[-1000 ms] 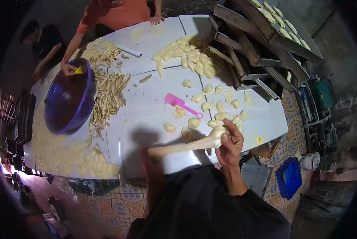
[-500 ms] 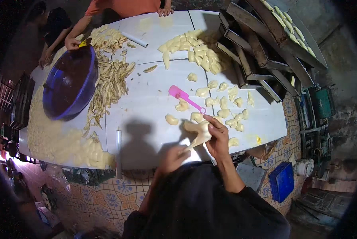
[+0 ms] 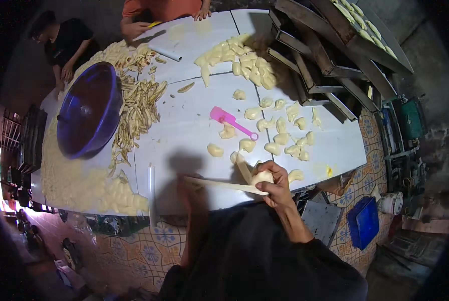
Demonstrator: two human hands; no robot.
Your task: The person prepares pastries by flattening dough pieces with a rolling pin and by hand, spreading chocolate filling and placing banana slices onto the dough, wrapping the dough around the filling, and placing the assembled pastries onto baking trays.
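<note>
Right hand (image 3: 274, 183) closed on dough lump (image 3: 261, 177) | left hand (image 3: 192, 186) blurred, grip unclear, on stretched dough strip (image 3: 224, 185) | pull evenly, avoid tearing.

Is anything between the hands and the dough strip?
Nothing visible. The right hand already holds one end of the dough strip. The left hand is blurred at the other end, so its grip is unclear.

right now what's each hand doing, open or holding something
Left hand: motion-blurred at the stretched dough strip; grip cannot be told.
Right hand: closed on the dough strip's thick end.
</note>
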